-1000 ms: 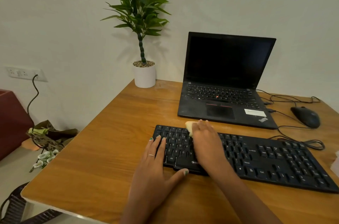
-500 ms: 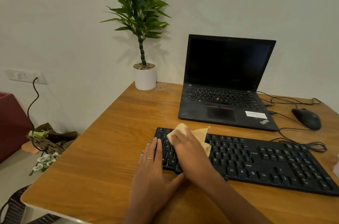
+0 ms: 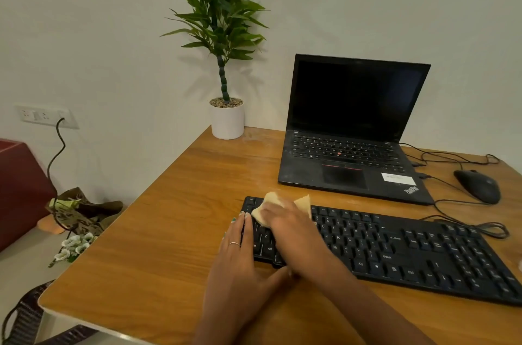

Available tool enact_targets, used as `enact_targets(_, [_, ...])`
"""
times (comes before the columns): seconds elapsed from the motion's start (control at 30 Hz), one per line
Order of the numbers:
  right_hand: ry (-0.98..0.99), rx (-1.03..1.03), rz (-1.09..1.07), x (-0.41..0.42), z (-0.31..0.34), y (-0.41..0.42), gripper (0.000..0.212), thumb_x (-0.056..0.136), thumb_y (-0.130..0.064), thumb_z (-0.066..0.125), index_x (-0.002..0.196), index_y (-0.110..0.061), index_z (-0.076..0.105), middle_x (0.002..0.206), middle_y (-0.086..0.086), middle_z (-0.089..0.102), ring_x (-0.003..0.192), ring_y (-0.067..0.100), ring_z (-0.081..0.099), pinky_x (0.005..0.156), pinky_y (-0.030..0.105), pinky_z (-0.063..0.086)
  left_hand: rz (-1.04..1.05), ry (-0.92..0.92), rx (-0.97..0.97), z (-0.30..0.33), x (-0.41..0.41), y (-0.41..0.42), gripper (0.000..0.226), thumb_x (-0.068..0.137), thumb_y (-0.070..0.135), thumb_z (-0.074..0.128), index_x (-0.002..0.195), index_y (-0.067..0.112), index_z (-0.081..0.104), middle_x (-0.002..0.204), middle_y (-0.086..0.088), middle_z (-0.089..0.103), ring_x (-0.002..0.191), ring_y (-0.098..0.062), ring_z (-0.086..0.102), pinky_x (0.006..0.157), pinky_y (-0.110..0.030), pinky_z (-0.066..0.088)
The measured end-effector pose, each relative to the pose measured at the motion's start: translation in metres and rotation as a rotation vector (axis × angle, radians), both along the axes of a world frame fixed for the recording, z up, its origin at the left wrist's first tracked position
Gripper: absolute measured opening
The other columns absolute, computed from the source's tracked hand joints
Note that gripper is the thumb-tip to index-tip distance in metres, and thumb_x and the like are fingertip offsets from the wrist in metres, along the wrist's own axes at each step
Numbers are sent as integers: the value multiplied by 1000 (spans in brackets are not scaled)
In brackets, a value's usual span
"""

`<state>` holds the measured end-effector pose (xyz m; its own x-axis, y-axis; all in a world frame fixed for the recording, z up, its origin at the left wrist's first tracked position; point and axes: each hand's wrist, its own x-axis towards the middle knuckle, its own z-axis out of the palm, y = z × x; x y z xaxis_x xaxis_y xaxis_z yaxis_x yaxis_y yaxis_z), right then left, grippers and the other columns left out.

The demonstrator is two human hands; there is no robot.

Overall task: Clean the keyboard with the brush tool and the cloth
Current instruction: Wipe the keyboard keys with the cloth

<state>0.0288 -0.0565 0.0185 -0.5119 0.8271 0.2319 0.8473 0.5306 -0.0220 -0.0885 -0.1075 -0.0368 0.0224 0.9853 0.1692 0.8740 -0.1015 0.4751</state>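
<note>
Cloth under right hand (on keyboard).

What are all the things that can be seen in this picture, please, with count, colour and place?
flat black external keyboard: one, black, front of table
pale yellow cleaning cloth: one, yellow, on keyboard's left end
open black laptop: one, black, behind keyboard
black wired mouse: one, black, right of laptop
green plant in white pot: one, table's far corner
wooden table: one, brown
white wall socket: one, left wall
left hand: flat, at keyboard's left edge
right hand: pressing the cloth
</note>
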Motion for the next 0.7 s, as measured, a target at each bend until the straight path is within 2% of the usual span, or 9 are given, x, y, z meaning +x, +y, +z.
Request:
enact_targets(0.07, [-1,33,-104,8,-2,18,37,91,-10,50,128,-11,48,139,2,41,128,25,31,102,36,34,14,-6,2,-1,0,0,123,61,92,26,152,22,-18,160,10,-18,137,1,-21,116,-23,-4])
enact_targets(0.13, [-10,38,-109,3,-7,24,33,90,-11,52,123,-8,52,134,6,46,125,27,35,101,36,32,14,-14,-3,-2,1,-1,121,67,89,34,151,22,-20,159,10,-19,136,2,-21,115,-22,-5])
enact_targets(0.2, [20,42,4,-8,-17,17,25,89,-7,52,112,-3,60,120,11,57,118,29,44,101,38,30,1,-40,8,-2,1,-1,121,66,89,35,150,22,-21,160,9,-17,136,3,-21,115,-21,-5])
enact_targets(0.27, [58,95,124,-17,-22,7,21,84,-7,60,103,-3,65,108,9,64,111,26,52,102,39,33,-12,-80,29,-2,0,1,119,65,84,35,148,22,-22,161,8,-15,138,3,-20,116,-19,-4])
enact_targets(0.33, [83,113,121,-16,-15,7,27,87,-13,56,113,-9,62,117,3,60,119,21,45,103,34,33,-8,-116,40,-2,0,2,119,69,80,45,150,22,-20,161,9,-14,140,2,-17,117,-20,0])
enact_targets(0.43, [25,84,-30,-5,-8,27,32,92,-15,49,123,-10,52,133,4,48,127,23,33,104,32,27,12,-94,34,-3,0,0,122,70,84,46,150,23,-22,160,11,-17,146,-5,-12,117,-24,7])
enact_targets(0.5, [-13,91,-51,-10,-7,33,31,91,-14,51,121,-8,53,130,6,50,124,26,35,104,33,28,14,-102,29,-2,1,0,123,70,84,48,149,23,-24,160,11,-17,147,-7,-12,118,-25,8])
enact_targets(0.63, [63,110,121,-26,-19,16,27,92,-18,42,110,-9,61,115,6,60,115,28,45,99,41,38,-20,-170,62,-4,0,2,125,63,83,48,144,26,-27,162,10,-10,144,-1,-10,118,-21,6])
enact_targets(0.7, [107,75,116,-20,-15,18,31,93,-17,40,116,-10,59,122,3,58,122,26,40,100,39,35,-28,-181,72,-3,-1,2,126,59,87,45,142,28,-29,161,11,-9,145,-2,-8,120,-23,9])
